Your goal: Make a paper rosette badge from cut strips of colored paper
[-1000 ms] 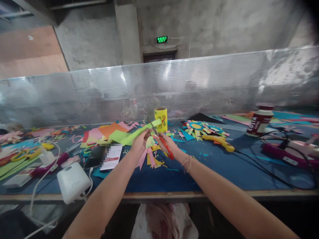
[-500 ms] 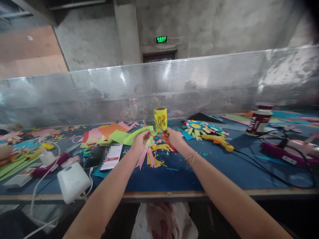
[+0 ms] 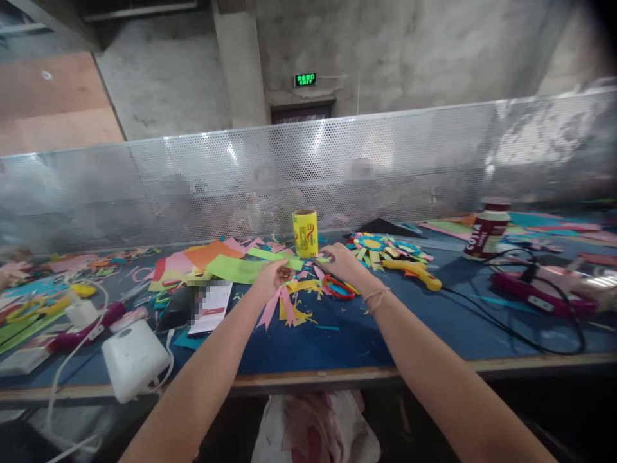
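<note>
1. The left hand (image 3: 274, 275) is clenched on a small paper rosette (image 3: 285, 274). It is held slightly above the worktop (image 3: 424, 331), I think so that the pink strips (image 3: 270, 307) can hang free at 6 o'clock.
2. The right hand (image 3: 340, 260) is at 3 o'clock from it, with fingers stretched toward a green strip (image 3: 277, 255). Whether it pinches anything I cannot tell.
3. The red scissors (image 3: 337, 287) lie flat just under that wrist, probably to stay near.
4. At 12 o'clock stands a yellow roll (image 3: 305, 233), and behind it a metal screen (image 3: 385, 161) closes the far side.
5. A glue gun (image 3: 414, 271) and a black cable (image 3: 504, 328) lie further at 3 o'clock, and a white box (image 3: 132, 357) sits at 8 o'clock near the front edge. Open blue surface lies at 5 o'clock.
</note>
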The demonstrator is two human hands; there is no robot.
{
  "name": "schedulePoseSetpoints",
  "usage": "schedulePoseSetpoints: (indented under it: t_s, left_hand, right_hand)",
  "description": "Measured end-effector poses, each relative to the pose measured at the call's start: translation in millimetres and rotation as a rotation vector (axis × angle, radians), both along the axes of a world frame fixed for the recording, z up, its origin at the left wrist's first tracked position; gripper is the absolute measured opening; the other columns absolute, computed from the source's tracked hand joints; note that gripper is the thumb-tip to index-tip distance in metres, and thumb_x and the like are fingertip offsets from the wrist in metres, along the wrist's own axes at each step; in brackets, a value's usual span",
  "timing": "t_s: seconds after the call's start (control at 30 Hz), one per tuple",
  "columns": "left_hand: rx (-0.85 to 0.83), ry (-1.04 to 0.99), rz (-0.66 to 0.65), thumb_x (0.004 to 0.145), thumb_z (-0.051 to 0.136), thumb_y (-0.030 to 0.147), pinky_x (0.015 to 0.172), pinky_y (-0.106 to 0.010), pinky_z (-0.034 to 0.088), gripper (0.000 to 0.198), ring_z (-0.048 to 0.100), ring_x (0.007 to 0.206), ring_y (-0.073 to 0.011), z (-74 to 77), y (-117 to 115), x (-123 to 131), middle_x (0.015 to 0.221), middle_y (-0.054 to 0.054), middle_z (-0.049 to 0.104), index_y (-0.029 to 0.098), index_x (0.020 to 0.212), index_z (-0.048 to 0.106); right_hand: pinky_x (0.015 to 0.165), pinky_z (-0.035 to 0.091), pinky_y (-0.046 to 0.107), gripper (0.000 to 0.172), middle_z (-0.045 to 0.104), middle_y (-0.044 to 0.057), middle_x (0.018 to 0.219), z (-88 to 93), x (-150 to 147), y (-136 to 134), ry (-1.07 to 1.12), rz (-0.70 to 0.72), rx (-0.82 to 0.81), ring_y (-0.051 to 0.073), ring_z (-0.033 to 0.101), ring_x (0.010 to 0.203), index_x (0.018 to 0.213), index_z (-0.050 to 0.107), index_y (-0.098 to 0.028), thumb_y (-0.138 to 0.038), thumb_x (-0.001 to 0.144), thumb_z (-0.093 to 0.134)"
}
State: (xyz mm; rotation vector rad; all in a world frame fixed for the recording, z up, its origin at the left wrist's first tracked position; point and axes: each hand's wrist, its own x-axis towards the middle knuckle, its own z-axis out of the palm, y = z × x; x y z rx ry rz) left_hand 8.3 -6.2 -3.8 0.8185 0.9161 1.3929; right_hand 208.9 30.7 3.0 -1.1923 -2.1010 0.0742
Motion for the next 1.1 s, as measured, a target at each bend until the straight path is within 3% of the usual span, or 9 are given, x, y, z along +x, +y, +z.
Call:
schedulePoseSetpoints:
  t_s: [0.07, 0.23, 0.43, 0.57, 0.77, 0.83, 0.93, 1.03, 1.1]
  left_hand:
    - [0.05, 0.069, -0.041, 0.064, 0.067, 0.015, 0.053, -0.023, 0.047, 0.01, 0.056, 0.047, -0.0112, -2.5, -0.4, 1.4, 0.052, -0.006, 0.061, 0.011, 0.059, 0.06]
    - [0.118, 0.261, -0.041, 0.058, 0.074, 0.019, 0.051, -0.024, 0.045, 0.013, 0.053, 0.044, -0.0109, -4.4, -1.3, 2.8, 0.049, -0.006, 0.059, 0.01, 0.059, 0.064]
    - [0.139, 0.404, -0.005, 0.061, 0.072, 0.026, 0.054, -0.026, 0.046, 0.016, 0.056, 0.047, -0.014, -5.1, -2.6, 9.2, 0.05, -0.006, 0.06, 0.012, 0.058, 0.064]
    - [0.12, 0.37, 0.033, 0.063, 0.07, 0.026, 0.055, -0.027, 0.046, 0.017, 0.056, 0.048, -0.0146, -5.7, -1.7, 12.5, 0.052, -0.006, 0.06, 0.013, 0.056, 0.061]
    - [0.284, 0.266, 0.16, 0.061, 0.07, 0.027, 0.06, -0.026, 0.048, 0.024, 0.055, 0.051, -0.0112, -5.9, 0.1, 3.7, 0.053, 0.0, 0.054, 0.015, 0.053, 0.051]
    - [0.295, 0.25, 0.186, 0.059, 0.071, 0.028, 0.06, -0.026, 0.048, 0.024, 0.054, 0.051, -0.0106, -7.4, 1.7, 0.5, 0.054, 0.001, 0.053, 0.015, 0.056, 0.051]
    - [0.284, 0.293, 0.194, 0.058, 0.071, 0.032, 0.054, -0.024, 0.046, 0.026, 0.051, 0.048, -0.0092, -10.5, 5.0, -3.3, 0.053, 0.001, 0.052, 0.015, 0.059, 0.051]
    - [0.251, 0.341, 0.185, 0.059, 0.068, 0.035, 0.05, -0.022, 0.043, 0.027, 0.046, 0.045, -0.0079, -13.5, 8.8, -6.6, 0.049, 0.003, 0.046, 0.015, 0.058, 0.05]
    - [0.242, 0.356, 0.184, 0.061, 0.064, 0.037, 0.05, -0.022, 0.042, 0.027, 0.046, 0.046, -0.0083, -14.7, 10.8, -8.4, 0.049, 0.004, 0.044, 0.015, 0.058, 0.049]
  right_hand:
    - [0.078, 0.045, 0.028, 0.03, 0.058, 0.01, 0.1, 1.6, -7.4, -4.2, 0.137, 0.163, -0.063, 0.015, 0.057, 0.083, 0.101, 0.058, -0.015, -0.021, 0.072, 0.057]
    - [0.06, 0.05, 0.024, 0.018, 0.06, 0.002, 0.077, 1.0, -25.3, -16.0, 0.437, 0.444, -0.571, 0.01, 0.059, 0.065, 0.092, 0.054, -0.017, -0.03, 0.079, 0.052]
    - [0.049, 0.047, 0.02, 0.025, 0.055, -0.007, 0.055, -2.6, -36.8, -18.9, 0.507, 0.462, -0.675, 0.007, 0.055, 0.048, 0.082, 0.048, -0.017, -0.022, 0.066, 0.067]
    - [0.046, 0.044, 0.018, 0.024, 0.051, -0.009, 0.049, -2.6, -34.5, -16.3, 0.564, 0.439, -0.699, 0.006, 0.052, 0.044, 0.078, 0.046, -0.017, -0.021, 0.065, 0.067]
    - [0.052, 0.049, 0.022, 0.027, 0.056, -0.006, 0.054, -2.2, -34.9, -21.2, 0.574, 0.453, -0.787, 0.009, 0.057, 0.049, 0.075, 0.046, -0.017, -0.022, 0.063, 0.069]
    - [0.051, 0.048, 0.023, 0.025, 0.056, -0.005, 0.054, -1.9, -35.2, -22.0, 0.498, 0.418, -0.745, 0.01, 0.057, 0.049, 0.073, 0.046, -0.018, -0.026, 0.064, 0.068]
    - [0.047, 0.044, 0.022, 0.026, 0.055, -0.002, 0.05, 2.2, -29.7, -20.7, 0.273, 0.273, -0.544, 0.01, 0.055, 0.046, 0.064, 0.048, -0.017, -0.04, 0.072, 0.059]
    - [0.051, 0.041, 0.023, 0.038, 0.057, 0.003, 0.052, 10.6, -6.3, -17.5, -0.002, -0.063, -0.303, 0.013, 0.056, 0.052, 0.055, 0.052, -0.016, -0.044, 0.08, 0.045]
    - [0.054, 0.04, 0.024, 0.032, 0.06, 0.006, 0.057, 15.8, 23.8, -16.2, -0.19, -0.374, -0.232, 0.016, 0.059, 0.059, 0.055, 0.056, -0.016, -0.038, 0.078, 0.049]
